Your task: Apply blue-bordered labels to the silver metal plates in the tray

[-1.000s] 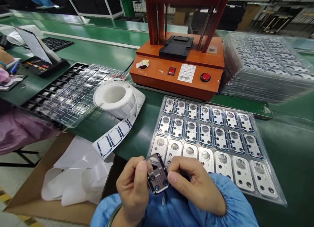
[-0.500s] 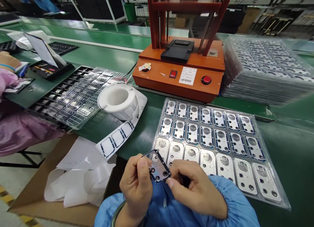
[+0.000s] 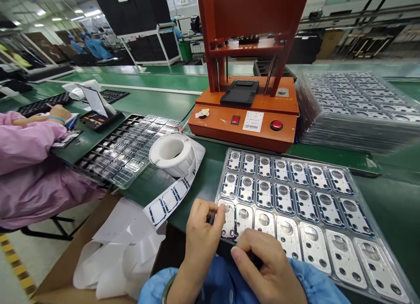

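Left hand clenched, thumb and fingers pinched on a thin dark piece, mostly hidden and too small to identify; its fingertips touch the upper corner of the leftmost metal plate in the bottom row of a clear plastic tray; right hand curled low over that row, just beside the left; cannot tell whether its grip holds anything; blue sleeves at both wrists; tray lies on the green surface, three rows of plates, upper two with blue-outlined frames, bottom row bare; roll of white label tape beyond the left hand, its die-cut strip trailing toward a cardboard box lined with white sheet; black tray of clear parts left of the roll; orange bench press with red button ahead; stacked trays to its right; co-worker's pink sleeve at far left.
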### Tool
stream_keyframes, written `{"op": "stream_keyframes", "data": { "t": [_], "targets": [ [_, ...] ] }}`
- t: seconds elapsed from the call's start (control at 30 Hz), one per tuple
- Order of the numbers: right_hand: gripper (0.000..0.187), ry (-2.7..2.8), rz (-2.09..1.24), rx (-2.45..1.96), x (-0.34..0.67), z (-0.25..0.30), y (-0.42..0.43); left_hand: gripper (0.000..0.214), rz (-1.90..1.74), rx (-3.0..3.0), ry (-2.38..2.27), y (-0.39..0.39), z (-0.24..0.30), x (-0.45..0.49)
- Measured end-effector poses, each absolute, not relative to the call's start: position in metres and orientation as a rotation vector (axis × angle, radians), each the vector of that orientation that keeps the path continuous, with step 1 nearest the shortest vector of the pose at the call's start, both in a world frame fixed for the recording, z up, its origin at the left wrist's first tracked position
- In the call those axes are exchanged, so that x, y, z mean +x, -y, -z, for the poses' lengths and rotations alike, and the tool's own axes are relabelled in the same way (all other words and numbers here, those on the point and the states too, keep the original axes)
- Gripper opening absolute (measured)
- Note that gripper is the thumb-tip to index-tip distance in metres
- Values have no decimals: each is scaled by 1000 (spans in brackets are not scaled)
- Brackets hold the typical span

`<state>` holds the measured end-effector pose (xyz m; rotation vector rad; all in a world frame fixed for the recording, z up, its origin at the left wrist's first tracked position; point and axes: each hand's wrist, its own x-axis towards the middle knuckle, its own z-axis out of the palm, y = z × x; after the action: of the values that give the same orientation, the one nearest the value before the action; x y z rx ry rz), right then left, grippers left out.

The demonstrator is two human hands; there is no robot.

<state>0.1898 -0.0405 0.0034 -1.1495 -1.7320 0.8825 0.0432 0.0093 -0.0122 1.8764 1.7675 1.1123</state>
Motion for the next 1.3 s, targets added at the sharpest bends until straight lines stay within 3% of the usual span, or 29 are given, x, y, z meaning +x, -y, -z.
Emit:
{"op": "stream_keyframes", "data": {
  "t": [0.17,0.4,0.63,0.77,0.87,1.03,1.17,1.3],
  "targets": [
    [13,1714,-743,-1081,184,-4,40,6,-1332,1956,-1745,-7,14,40],
    [15,1729,-647,-1053,177,-6,37,23,-1308,2453,-1389,9,29,27],
    [17,1771,-680,-1038,180,-6,37,24,-1637,1838,-2070,10,43,5],
    [18,1798,-661,-1012,180,-7,38,44,-1806,1304,-2372,1,56,-37],
    [19,1812,-640,-1019,179,-7,38,56,-1761,756,-2285,-2,67,-61],
    [19,1862,-609,-1016,177,-7,36,40,-1686,592,-1902,-8,75,-65],
    [19,1870,-592,-1011,177,-7,37,31,-1734,549,-1956,-8,77,-70],
    [18,1879,-618,-1026,178,-5,38,36,-1640,554,-2157,-1,72,-84]
  ]
}}
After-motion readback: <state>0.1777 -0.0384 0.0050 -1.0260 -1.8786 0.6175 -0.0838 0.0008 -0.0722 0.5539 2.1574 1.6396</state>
